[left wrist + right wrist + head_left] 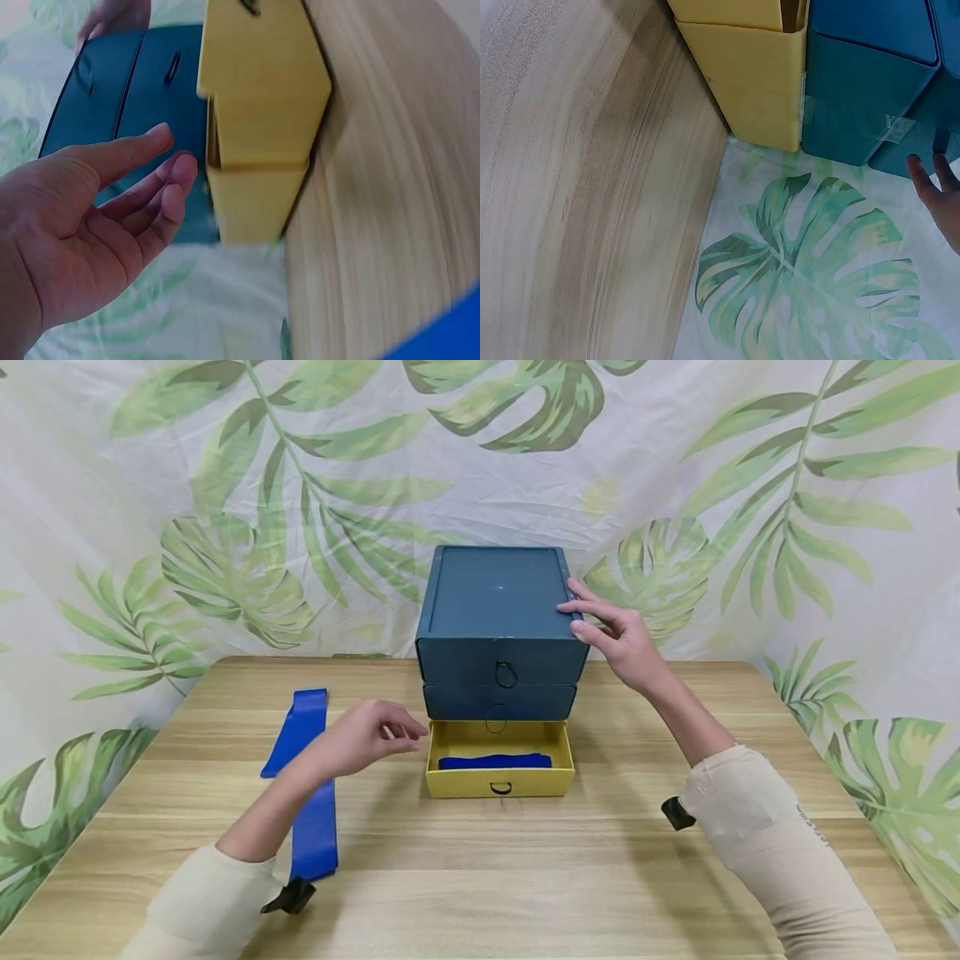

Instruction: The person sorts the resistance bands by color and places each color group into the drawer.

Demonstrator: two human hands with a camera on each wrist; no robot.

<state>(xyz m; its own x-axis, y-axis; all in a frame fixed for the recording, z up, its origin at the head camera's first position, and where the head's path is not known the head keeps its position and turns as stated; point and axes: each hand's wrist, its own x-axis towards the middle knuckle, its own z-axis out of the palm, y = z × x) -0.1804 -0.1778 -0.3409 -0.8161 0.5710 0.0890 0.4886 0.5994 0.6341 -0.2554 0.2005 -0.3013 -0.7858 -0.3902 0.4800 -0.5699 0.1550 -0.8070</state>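
Observation:
A stack of two dark blue drawer boxes (pixel 501 602) sits on top of a yellow drawer unit (pixel 761 86), whose yellow drawer (pixel 457 783) is pulled out towards me. Inside that drawer lies a folded blue strip (pixel 495 762). My left hand (pixel 371 739) hovers just left of the drawer's back left corner; in the left wrist view the same hand (pixel 82 232) has loosely bent fingers and holds nothing. The fingers of my right hand (pixel 626 639) rest on the top right edge of the upper blue box. Only some fingertips of it show in the right wrist view.
Two flat blue strips lie on the left of the wooden table (pixel 600 877): one farther back (pixel 300 727), one nearer (pixel 315 835), partly behind my left forearm. A leaf-patterned cloth (pixel 360 460) hangs behind the table.

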